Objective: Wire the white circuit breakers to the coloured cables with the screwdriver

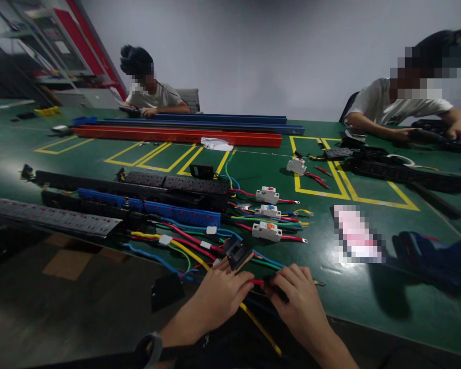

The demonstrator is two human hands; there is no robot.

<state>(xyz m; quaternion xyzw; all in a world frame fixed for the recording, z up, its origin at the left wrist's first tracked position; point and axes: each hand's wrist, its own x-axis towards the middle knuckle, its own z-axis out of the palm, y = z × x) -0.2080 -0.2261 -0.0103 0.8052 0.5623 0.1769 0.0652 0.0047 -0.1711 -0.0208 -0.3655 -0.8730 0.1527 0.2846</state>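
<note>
Close to the table's near edge, my left hand point(225, 289) is closed, its thumb and fingers pinching a short stretch of red wire point(257, 281). A black plastic end cap point(237, 252) with a rectangular opening stands tilted at that hand's fingertips; whether they grip it is unclear. My right hand point(296, 294) is curled around the wire's other end, with something dark partly hidden beneath its fingers. A yellow wire point(259, 328) hangs below and between both hands. Blue, green and red wires run from the socket strips to behind my fingers. A black flat piece point(167, 292) hangs left of my left hand.
Black and blue socket strips point(182, 212) lie at left. Several circuit breakers point(268, 232) with lugged wires lie ahead. Orange point(176, 135) and blue profiles lie farther back. A phone point(357, 234) and a blue tool point(434, 256) lie at right. Two people point(157, 97) work across the green table.
</note>
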